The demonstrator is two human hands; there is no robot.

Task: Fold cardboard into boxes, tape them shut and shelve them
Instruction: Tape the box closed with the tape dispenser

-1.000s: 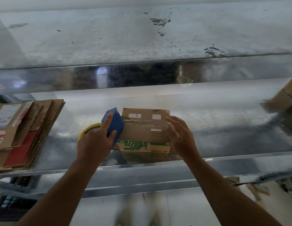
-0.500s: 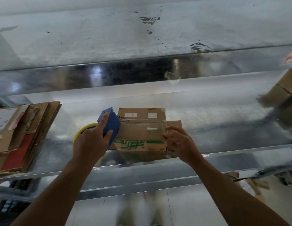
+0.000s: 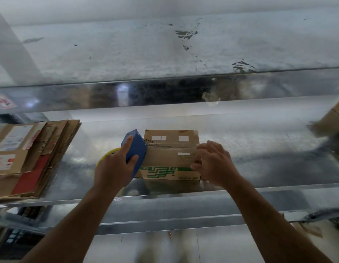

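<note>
Cardboard, folded into a box [image 3: 170, 154], near the front edge of the steel shelf [image 3: 259, 149]. Keeps the blue dispenser [image 3: 135, 149] gripped in the left hand [image 3: 113, 168] against the box's left end. Has moved the right hand [image 3: 214, 164] up the right end; curls its fingers [image 3: 204, 149] over the top corner there, probably smoothing tape. Means sealing nearly done, shelving next.

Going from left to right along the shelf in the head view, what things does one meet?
cardboard stack → tape dispenser → box → right hand → far box
</note>
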